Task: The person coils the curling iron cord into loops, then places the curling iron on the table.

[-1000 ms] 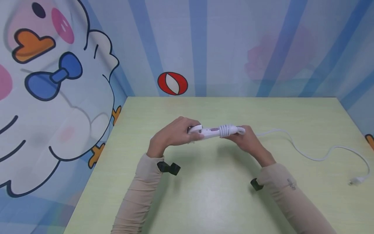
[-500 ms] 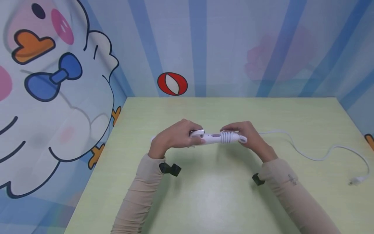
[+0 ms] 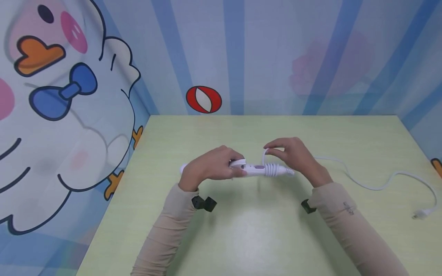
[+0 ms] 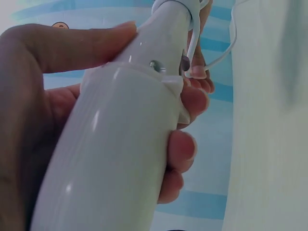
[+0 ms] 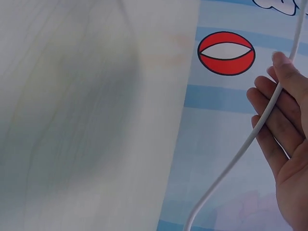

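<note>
White, smooth and glossy, a wand-shaped appliance is held nearly level above the pale yellow-green table, running sideways across the person's front. Its rounded tip shows past the left wrist, and its body narrows away from a broad, shiny barrel. A raised white lever stands out near the left thumb; next to it, on the handle, sits a mauve-grey oval. Seen from the left wrist, a small metallic stud lies just beyond the barrel's edge. Several tight loops of white cord circle the handle's far end. The left hand has its grip wrapped round the appliance, while the right hand pinches the cord between thumb and fingers, lifting one strand clear of the loops. Further right, the cord curves over the table to a pale plug.
</note>
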The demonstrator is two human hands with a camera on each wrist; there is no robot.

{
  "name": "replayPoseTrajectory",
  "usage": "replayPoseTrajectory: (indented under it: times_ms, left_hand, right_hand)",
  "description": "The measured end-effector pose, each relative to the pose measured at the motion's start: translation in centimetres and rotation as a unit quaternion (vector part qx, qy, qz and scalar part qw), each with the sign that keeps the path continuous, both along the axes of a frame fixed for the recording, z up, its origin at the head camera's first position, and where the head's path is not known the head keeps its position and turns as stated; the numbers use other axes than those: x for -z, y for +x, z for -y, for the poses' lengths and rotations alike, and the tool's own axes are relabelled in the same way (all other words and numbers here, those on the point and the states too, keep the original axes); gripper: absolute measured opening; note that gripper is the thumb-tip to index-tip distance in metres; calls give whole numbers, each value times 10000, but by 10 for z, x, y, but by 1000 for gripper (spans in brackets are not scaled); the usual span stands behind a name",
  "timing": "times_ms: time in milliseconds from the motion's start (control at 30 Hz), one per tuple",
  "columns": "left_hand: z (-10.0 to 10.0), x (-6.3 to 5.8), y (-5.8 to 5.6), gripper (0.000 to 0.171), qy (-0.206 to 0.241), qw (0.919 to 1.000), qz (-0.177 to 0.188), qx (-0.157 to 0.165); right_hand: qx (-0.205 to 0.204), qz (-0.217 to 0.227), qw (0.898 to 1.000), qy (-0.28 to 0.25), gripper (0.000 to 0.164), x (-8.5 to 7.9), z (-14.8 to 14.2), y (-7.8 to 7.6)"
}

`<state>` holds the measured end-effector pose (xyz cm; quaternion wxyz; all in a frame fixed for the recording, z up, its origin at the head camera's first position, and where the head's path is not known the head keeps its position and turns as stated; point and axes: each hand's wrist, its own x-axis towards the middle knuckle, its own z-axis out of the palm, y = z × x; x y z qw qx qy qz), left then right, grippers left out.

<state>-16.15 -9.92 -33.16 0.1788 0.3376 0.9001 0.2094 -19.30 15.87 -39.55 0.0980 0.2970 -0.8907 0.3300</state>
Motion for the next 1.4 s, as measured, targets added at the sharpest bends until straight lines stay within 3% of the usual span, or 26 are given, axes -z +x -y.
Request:
replayPoseTrajectory:
  times_ms: [267, 467, 600, 833, 1067, 1400]
  left_hand:
    - [-2, 5, 0, 19, -117, 9997, 150, -118]
    - [-5, 7, -2, 22, -379, 9983, 151, -416]
    - [-7, 7, -1, 25, -556, 9960, 146, -691]
    - [-10, 10, -3, 28, -738, 9913, 8, -1085]
    - [-9, 18, -5, 30, -809, 9881, -375, -1250]
    - [-10, 18, -6, 30, -744, 9776, -954, -1722]
  right_hand:
    - [154, -817, 9961, 312, 18, -13, 6, 6]
    - [410, -1644, 9831, 690, 14, -25, 14, 13]
    - [642, -1870, 9762, 889, 13, -29, 19, 18]
    - [1044, -1833, 9725, 990, 12, -32, 27, 27]
    - [1258, -1599, 9729, 1096, 14, -32, 34, 34]
    - [1397, -746, 9836, 860, 19, -28, 38, 42]
